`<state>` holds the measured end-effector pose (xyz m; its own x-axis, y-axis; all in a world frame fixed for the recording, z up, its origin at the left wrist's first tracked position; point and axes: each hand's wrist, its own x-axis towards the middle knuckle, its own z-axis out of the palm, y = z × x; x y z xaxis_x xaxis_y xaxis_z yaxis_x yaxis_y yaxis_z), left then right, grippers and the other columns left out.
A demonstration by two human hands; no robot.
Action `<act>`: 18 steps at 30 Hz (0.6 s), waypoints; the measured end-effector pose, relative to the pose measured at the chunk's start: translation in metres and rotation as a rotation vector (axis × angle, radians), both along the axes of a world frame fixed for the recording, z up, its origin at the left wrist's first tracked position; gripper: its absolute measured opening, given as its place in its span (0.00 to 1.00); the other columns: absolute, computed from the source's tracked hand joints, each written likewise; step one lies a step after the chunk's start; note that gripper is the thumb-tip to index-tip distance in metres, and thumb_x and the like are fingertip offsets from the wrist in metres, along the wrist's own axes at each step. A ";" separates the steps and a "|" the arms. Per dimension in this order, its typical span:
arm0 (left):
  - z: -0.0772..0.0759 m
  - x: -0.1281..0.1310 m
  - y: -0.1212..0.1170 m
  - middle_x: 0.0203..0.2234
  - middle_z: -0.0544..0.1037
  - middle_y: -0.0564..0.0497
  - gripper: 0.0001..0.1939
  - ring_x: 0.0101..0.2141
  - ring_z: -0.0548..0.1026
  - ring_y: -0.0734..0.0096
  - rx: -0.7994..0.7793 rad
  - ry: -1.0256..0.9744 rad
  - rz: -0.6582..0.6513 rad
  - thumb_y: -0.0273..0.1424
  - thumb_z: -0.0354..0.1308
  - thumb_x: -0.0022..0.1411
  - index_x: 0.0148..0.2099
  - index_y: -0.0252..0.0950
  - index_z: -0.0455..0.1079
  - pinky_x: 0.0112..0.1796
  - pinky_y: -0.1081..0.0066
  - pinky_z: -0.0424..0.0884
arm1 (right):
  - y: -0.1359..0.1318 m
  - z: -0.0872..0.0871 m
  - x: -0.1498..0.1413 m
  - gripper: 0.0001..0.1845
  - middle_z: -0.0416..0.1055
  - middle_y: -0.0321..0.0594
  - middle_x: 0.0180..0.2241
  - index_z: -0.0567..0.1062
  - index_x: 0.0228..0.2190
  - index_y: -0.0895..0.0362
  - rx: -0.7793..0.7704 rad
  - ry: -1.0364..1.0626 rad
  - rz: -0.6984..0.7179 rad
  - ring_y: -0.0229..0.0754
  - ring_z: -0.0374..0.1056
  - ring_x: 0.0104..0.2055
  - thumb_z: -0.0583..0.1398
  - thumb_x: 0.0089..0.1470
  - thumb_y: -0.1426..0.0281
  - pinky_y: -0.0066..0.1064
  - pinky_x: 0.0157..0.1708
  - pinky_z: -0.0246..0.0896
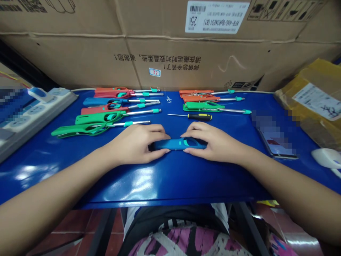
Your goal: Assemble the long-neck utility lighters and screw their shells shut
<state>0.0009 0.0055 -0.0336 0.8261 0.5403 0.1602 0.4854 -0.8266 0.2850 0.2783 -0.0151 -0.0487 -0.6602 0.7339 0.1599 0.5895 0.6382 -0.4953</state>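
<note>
A blue utility lighter (174,144) with a teal trigger lies crosswise between my hands, just above or on the blue tabletop; I cannot tell which. My left hand (141,144) pinches its left end between thumb and fingers. Around the right end, near the trigger opening, my right hand (210,142) is closed. The lighter's metal tube is not visible. Beyond my hands lies a screwdriver (199,116) with a black and yellow handle, its shaft pointing left.
Several red, blue and green lighters (101,118) lie at the back left. More orange and green lighters (204,106) are at the back right. A phone (277,140), a taped parcel (314,103) and a power strip (34,115) flank them. A large carton (87,57) walls the back.
</note>
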 end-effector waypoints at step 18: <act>0.003 0.008 -0.010 0.41 0.78 0.50 0.17 0.31 0.78 0.66 0.166 0.185 0.060 0.34 0.61 0.64 0.53 0.36 0.75 0.27 0.70 0.67 | 0.000 -0.004 0.000 0.23 0.73 0.48 0.49 0.76 0.54 0.60 0.129 -0.079 0.013 0.49 0.73 0.47 0.63 0.60 0.62 0.40 0.47 0.70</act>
